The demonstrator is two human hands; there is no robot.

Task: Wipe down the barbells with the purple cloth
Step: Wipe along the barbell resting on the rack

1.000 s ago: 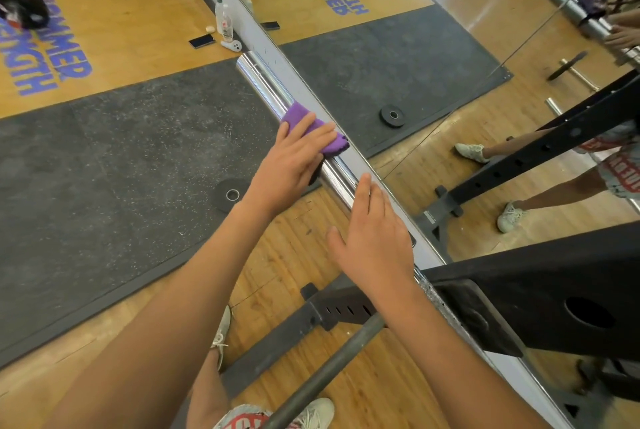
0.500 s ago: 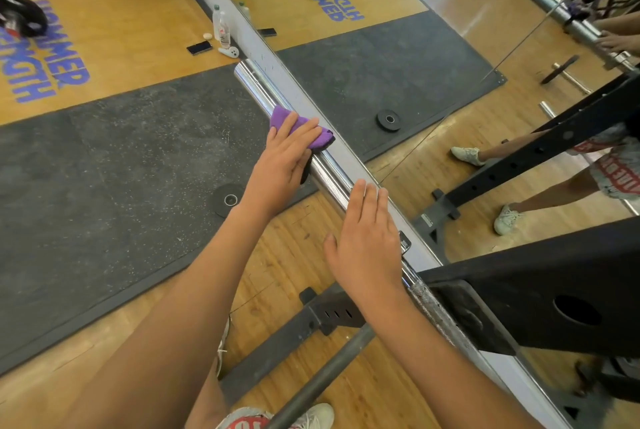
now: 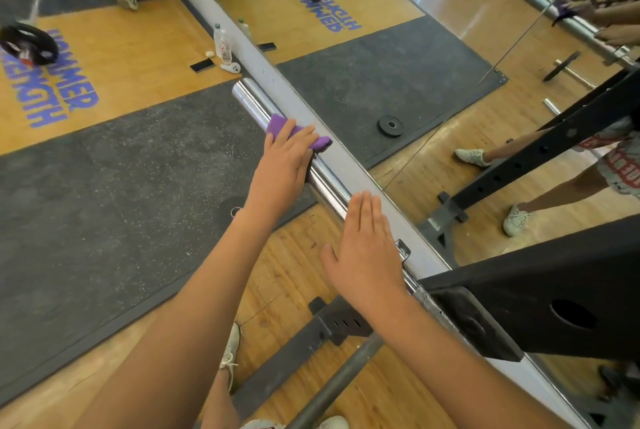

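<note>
Since 1 s ago my L hand w/ the purple cloth has slid along the chrome barbell sleeve toward its free end, so the cloth is now nearer to that end; my R hand kept about the same place, at the rack side. L fingers lie almost straight over the cloth and press it on top of the sleeve; thumb is hidden. R hand is flat, fingers straight and together, holding nothing, fingertips over the sleeve; touching or not, I cannot tell. Barbell runs into the black rack, just beside the grey mirror frame, above the rubber mat.
</note>
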